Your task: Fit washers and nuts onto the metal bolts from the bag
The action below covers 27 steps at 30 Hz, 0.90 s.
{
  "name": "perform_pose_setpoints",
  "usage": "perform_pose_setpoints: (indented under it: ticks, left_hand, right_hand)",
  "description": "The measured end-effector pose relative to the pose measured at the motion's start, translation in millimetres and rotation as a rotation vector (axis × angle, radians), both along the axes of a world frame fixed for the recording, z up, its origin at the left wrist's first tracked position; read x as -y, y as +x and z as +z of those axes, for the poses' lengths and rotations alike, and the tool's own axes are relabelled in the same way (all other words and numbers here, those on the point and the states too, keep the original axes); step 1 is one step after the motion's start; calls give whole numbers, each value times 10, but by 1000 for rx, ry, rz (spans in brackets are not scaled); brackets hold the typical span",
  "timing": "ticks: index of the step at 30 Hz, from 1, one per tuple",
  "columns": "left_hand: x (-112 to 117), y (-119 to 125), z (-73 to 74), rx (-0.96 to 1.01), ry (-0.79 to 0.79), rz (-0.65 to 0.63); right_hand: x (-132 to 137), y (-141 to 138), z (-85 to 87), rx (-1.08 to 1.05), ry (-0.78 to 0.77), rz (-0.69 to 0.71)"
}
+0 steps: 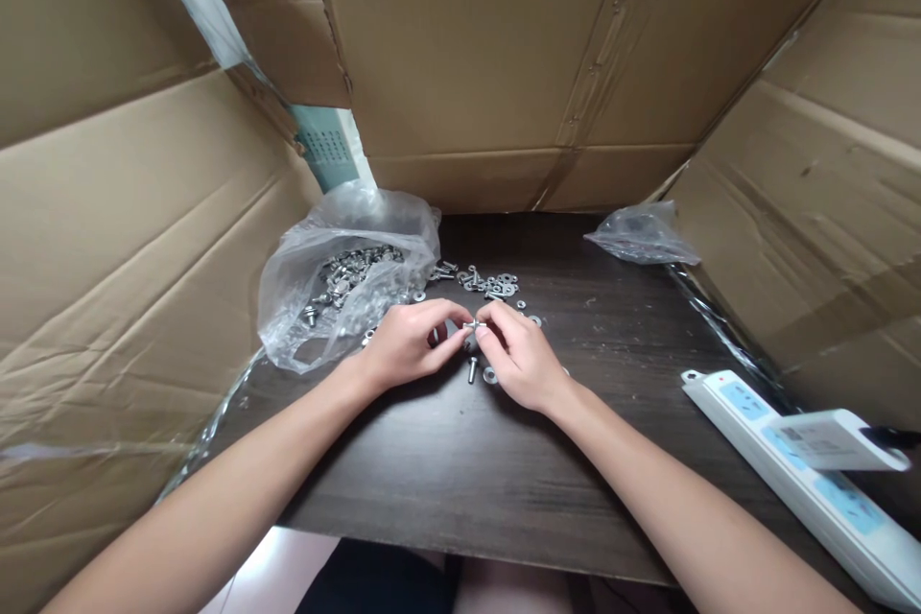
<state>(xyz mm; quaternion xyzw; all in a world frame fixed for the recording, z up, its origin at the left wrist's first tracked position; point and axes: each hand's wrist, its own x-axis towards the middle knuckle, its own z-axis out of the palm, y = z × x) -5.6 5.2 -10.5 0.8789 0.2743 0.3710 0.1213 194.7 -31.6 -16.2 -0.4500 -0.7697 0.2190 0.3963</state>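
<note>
Between my fingertips, near the middle of the table, is a small silver bolt (474,325), lying roughly sideways. My left hand (413,341) pinches one side of it with thumb and forefinger, and my right hand (523,355) pinches the other. Whether a nut or washer is on it is too small to tell. Just below the hands, a loose bolt (472,370) rests on the table beside a flat washer (490,375). Beyond them lies a scattered pile of bolts and washers (490,282).
A clear plastic bag (277,317) full of metal fasteners stands open at left. Another crumpled bag (644,232) lies at the back right. A white power strip (777,470) with a plugged-in adapter runs along the right. Cardboard walls (467,48) surround the dark table (432,470).
</note>
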Motion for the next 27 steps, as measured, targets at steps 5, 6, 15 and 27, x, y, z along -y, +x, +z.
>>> perform_pose_setpoints:
  ticks: [5,6,15,27]
  left_hand:
    - [12,10,-8,0,0,-8]
    - [12,12,-9,1,1,-10]
    - [0,10,-15,1,-18,-7]
    - [6,9,-23,-1,-10,-18]
  right_hand:
    - [-20,-6,-19,-9,1,27]
    - [-22,-6,-22,-11,2,30]
    - [-3,6,-13,19,-12,-25]
    - [-20,-2,-26,10,1,21]
